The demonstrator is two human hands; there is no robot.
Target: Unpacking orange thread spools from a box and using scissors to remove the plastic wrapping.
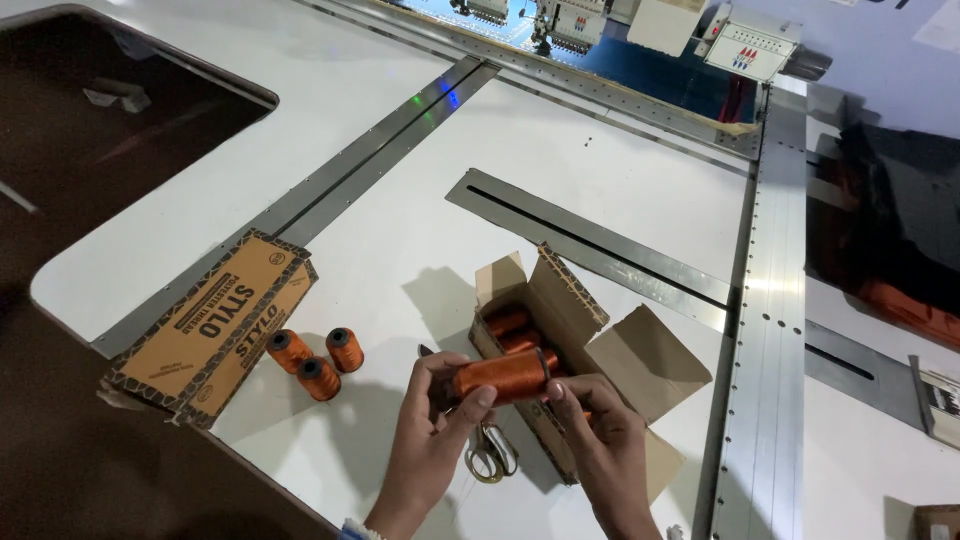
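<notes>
Currently we hold one orange thread spool lying crosswise between both hands, just above the open cardboard box on the white table. Our left hand closes around the spool's left end, thumb on top; our right hand pinches the right end between thumb and fingers.

Progress, as we judge it:
1. Three orange spools stand upright on the table, near a closed cardboard box of the same kind, well apart from the open box.
2. At least two more spools lie inside the open box, so it is not emptied.
3. Small scissors lie on the table below our hands, untouched.

Condition of the held spool: glossy orange thread wound evenly on a dark core, a dark end cap showing at the right. We cannot tell whether a wrapper covers it.
</notes>
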